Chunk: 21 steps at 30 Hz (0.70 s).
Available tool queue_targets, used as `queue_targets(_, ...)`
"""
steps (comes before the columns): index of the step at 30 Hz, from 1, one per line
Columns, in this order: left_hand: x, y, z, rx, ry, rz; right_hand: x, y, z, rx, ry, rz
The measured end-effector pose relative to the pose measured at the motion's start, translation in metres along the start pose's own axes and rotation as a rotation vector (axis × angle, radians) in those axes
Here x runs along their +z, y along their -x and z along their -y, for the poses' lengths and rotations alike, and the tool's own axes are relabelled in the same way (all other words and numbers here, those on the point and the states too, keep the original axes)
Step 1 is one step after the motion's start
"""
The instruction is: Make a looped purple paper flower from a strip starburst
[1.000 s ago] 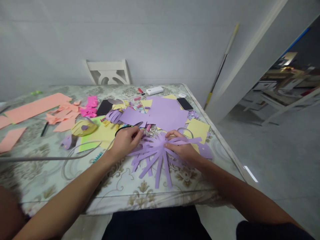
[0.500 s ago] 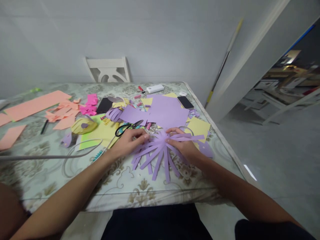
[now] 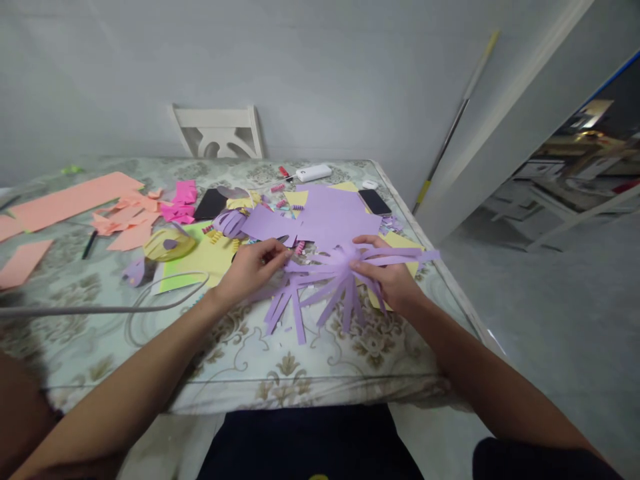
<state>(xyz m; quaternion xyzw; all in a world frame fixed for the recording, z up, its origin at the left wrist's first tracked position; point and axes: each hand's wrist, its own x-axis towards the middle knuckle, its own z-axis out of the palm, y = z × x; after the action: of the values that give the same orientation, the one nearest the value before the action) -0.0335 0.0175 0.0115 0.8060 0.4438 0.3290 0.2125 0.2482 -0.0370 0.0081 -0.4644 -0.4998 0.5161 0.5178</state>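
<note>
My right hand (image 3: 393, 279) is closed on the middle of a star-like bunch of purple paper strips (image 3: 345, 267), thumb in front and fingers behind. The strips fan out and droop over the table. To the left, my left hand (image 3: 253, 268) is pinched, fingertips close to the ends of the bunch's left-hand strips. Whether anything sits in that pinch is too small to tell. More purple strips (image 3: 295, 310) lie flat on the cloth below. The scissors (image 3: 283, 239) are mostly hidden behind my left hand, with part of a blade showing.
Large purple sheets (image 3: 333, 213) and a phone (image 3: 374, 202) lie beyond my hands. At left are a yellow paper ball (image 3: 169, 245), orange paper (image 3: 77, 199), pink scraps (image 3: 180, 203) and a grey cable (image 3: 110, 311). A white chair (image 3: 217, 127) stands behind the table.
My right hand has lifted the strip bunch up and to the right, away from the strips left on the table. My left hand has shifted slightly away from the bunch's centre, its fingers now pinched.
</note>
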Motion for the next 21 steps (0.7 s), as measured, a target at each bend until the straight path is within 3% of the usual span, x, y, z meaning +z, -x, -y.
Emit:
queue_targets(3,-0.002,-0.003,0.007,0.003,-0.139,-0.018,-0.012,-0.004,0.01,-0.003,-0.11,-0.039)
queue_targets(7,0.0,-0.004,0.017,-0.025,-0.329,0.071,-0.017,-0.007,0.019,0.032,-0.232,-0.063)
queue_targets(12,0.0,-0.004,0.018,-0.046,-0.309,0.063,-0.017,-0.008,0.02,0.059,-0.262,-0.057)
queue_targets(15,-0.002,-0.004,0.011,-0.083,-0.112,0.008,-0.021,-0.008,0.017,0.063,-0.276,-0.076)
queue_targets(21,-0.007,-0.004,-0.002,-0.146,0.703,-0.028,-0.023,-0.008,0.013,0.088,-0.366,-0.035)
